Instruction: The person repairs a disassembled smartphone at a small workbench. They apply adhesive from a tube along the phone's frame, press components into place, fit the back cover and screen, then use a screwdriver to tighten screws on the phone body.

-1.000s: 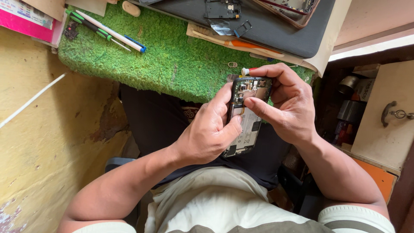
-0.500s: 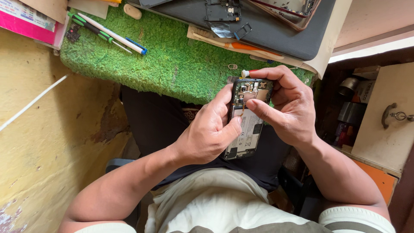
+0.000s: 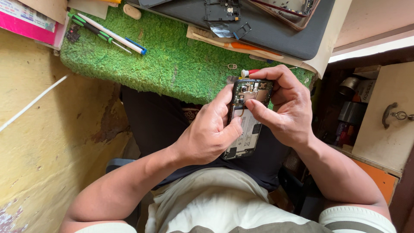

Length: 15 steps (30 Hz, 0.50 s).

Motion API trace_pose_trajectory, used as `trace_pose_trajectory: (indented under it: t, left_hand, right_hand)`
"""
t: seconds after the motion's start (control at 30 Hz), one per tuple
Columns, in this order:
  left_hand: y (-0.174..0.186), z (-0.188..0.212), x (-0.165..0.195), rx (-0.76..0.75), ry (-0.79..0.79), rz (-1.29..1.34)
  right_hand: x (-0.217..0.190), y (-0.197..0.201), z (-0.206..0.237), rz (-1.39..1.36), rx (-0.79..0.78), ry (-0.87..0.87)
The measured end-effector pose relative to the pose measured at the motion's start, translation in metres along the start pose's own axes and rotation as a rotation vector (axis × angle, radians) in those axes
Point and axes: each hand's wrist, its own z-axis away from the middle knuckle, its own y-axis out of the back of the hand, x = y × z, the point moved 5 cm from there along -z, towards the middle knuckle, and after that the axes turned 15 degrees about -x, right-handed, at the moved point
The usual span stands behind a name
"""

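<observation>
One opened phone (image 3: 246, 125), back cover off, is held over the person's lap, just off the near edge of the green mat (image 3: 172, 64). Its board and battery face up; its top end points to twelve o'clock, its bottom end to about seven.

The left hand (image 3: 207, 133) is curled round the phone's left side from eight o'clock. Its thumb lies across the battery near the middle; its forefinger reaches up along the left edge towards the board. The grip is closed on the phone.

The right hand (image 3: 286, 110) wraps the top right corner from three o'clock. Its fingers hook over the top edge and its thumb presses flat on the face just below the board. It is closed on the phone too. One small tool with a red and white tip (image 3: 248, 73) sticks out at twelve o'clock above the phone, by the right fingers; whether those fingers hold it cannot be told.

On the mat, at ten o'clock from the phone, lie one white pen (image 3: 113, 34) with a blue cap and two green-handled screwdrivers (image 3: 92, 29), side by side. At twelve o'clock one toothbrush (image 3: 235, 44) with an orange handle lies against one dark pad (image 3: 267, 30). On that pad rest one loose phone frame piece (image 3: 221, 9) and one phone shell (image 3: 286, 11) at the far edge. One pink box (image 3: 26, 23) sits at the far left corner.
</observation>
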Motion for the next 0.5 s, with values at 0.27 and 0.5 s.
trace_pose_trajectory:
  t: [0.27, 0.5]
  left_hand:
    - [-0.0003, 0.0002, 0.001, 0.006, -0.007, -0.044]
    - [0.0022, -0.0017, 0.0041, 0.026, 0.005, -0.095]
  right_hand:
    - [0.0084, -0.0017, -0.0012, -0.017, 0.025, -0.038]
    - [0.01, -0.0014, -0.003, 0.036, 0.038, -0.027]
